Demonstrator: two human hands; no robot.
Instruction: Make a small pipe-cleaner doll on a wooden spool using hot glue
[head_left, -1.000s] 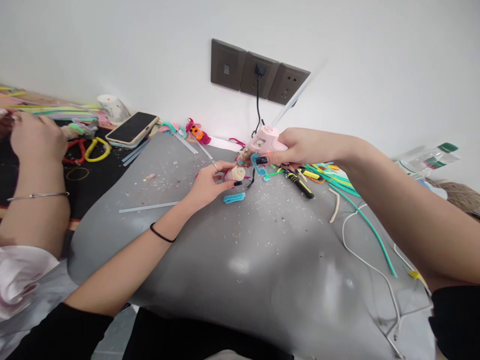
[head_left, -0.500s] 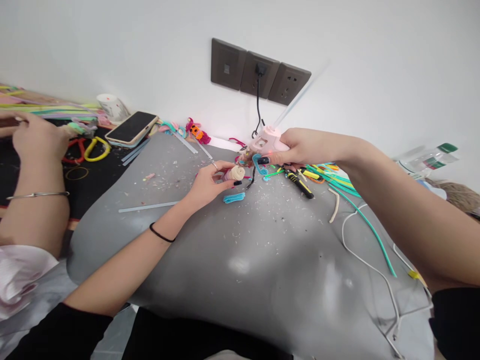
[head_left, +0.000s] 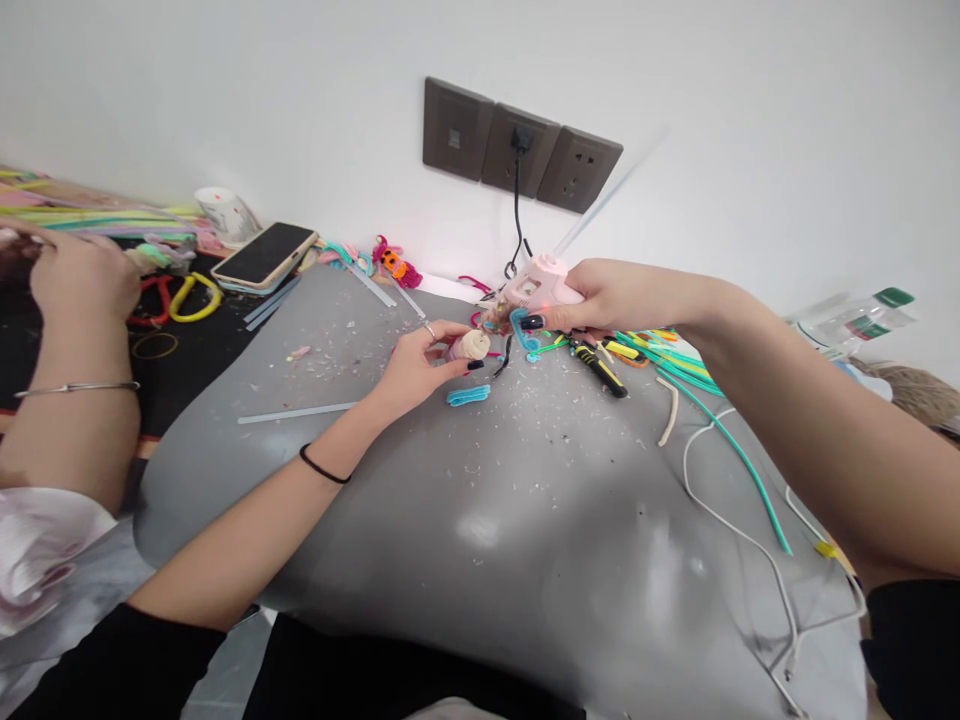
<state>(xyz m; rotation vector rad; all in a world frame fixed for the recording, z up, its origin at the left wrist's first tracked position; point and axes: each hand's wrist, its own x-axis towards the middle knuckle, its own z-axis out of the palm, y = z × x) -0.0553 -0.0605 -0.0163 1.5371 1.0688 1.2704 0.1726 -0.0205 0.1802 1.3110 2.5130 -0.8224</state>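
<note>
Glue gun (head_left: 536, 288) edged rightward, right hand (head_left: 600, 296) wrapped round it, left hand (head_left: 420, 362) pinching cream roll (head_left: 472, 345); one slip and nozzle (head_left: 493, 318), seemingly just beyond that pinch, could burn fingertips (head_left: 475, 365).

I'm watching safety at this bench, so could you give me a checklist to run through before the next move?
1. Glue gun gripped: ok, in the right hand.
2. Cream roll held: ok, in the fingers of the left hand.
3. Black plug in the middle wall socket: ok.
4. Gun's front end apart from the cream roll: cannot tell; too small and cluttered there.
5. Folded blue piece apart from both hands: ok, lying on the mat.
6. Mat free of scraps: not ok; a pink scrap lies on it.
</note>
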